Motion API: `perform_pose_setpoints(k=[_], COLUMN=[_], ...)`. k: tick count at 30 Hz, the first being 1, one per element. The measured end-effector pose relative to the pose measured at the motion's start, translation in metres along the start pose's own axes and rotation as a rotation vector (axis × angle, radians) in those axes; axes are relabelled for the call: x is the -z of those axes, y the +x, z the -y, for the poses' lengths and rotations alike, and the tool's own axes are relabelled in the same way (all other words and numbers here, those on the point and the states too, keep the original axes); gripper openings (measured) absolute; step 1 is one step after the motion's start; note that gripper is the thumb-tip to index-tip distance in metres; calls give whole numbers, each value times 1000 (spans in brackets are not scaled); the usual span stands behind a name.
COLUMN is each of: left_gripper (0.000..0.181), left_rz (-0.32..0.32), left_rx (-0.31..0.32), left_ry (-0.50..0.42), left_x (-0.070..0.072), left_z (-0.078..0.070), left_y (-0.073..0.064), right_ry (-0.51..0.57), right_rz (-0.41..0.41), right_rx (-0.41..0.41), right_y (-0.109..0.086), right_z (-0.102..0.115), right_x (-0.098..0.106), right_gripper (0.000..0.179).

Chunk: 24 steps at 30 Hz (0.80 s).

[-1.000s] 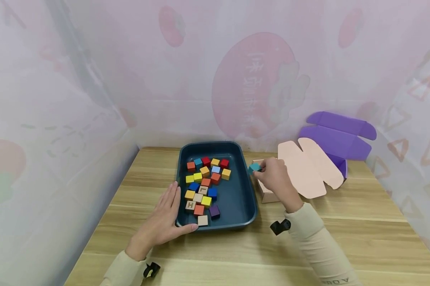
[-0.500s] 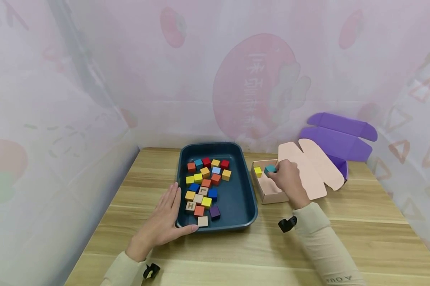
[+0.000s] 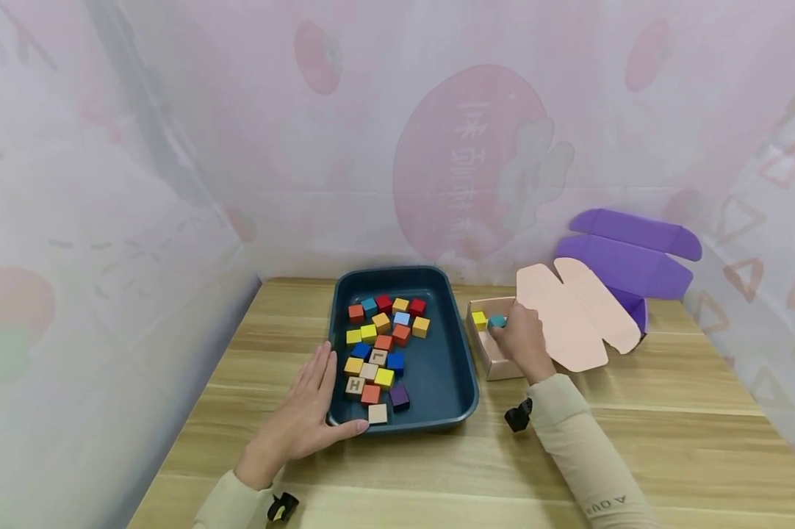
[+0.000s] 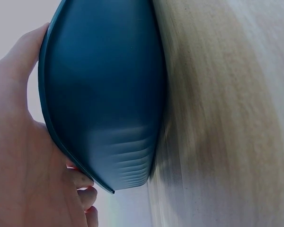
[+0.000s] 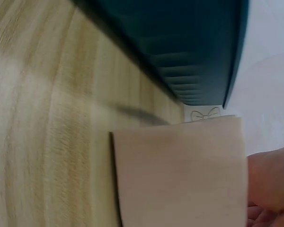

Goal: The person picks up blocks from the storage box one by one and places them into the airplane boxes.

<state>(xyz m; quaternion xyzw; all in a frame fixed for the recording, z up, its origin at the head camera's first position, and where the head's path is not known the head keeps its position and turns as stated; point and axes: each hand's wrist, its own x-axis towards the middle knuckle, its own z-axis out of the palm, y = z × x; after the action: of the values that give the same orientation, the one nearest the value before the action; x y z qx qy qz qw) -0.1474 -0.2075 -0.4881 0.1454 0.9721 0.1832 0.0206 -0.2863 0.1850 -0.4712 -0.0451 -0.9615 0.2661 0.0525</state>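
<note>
My right hand (image 3: 524,338) reaches down into a small pink cardboard box (image 3: 504,370) and pinches a teal cube (image 3: 497,322) inside it. A yellow cube (image 3: 479,320) sits to the left of that cube, in the box's back left corner. In the right wrist view the box wall (image 5: 180,175) hides most of the fingers. My left hand (image 3: 301,408) rests with straight fingers along the left rim and near left corner of a dark blue tray (image 3: 440,408). Several coloured wooden cubes lie in the tray, among them a purple cube (image 3: 400,397) and a plain wood cube (image 3: 378,414).
The pink box's lid (image 3: 572,316) is folded open to the right. Behind it stands a purple box (image 3: 629,253), its lid also raised. All stand on a wood-grain table (image 3: 668,441) against a printed white curtain (image 3: 331,169).
My right hand has carried the teal cube from above the pink box's left edge to the right, then lower and slightly back left inside the box. The left hand stays on the tray.
</note>
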Motion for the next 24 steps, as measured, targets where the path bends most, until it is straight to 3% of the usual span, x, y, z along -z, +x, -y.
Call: perform_pose_setpoints(k=[3, 6, 12, 16, 20, 24], left_gripper=[127, 128, 128, 128, 127, 127], left_rz=[8, 13, 11, 9, -1, -5], left_rx=[6, 11, 13, 12, 3, 0], left_ry=[-5, -8, -10, -10, -13, -11], left_x=[-1, -2, -2, -2, -2, -1], left_z=[1, 1, 1, 0, 1, 1], left_y=[0, 1, 1, 0, 0, 0], right_ry=[-11, -7, -9, 19, 64, 55], right_rz=[-5, 9, 37, 44, 27, 19], right_rx=[1, -3, 14, 66, 133, 148], right_y=[1, 2, 8, 9, 8, 9], right_z=[0, -1, -4, -5, -6, -5], right_x=[-5, -9, -13, -15, -15, -16], right_gripper=[52, 56, 27, 12, 41, 41])
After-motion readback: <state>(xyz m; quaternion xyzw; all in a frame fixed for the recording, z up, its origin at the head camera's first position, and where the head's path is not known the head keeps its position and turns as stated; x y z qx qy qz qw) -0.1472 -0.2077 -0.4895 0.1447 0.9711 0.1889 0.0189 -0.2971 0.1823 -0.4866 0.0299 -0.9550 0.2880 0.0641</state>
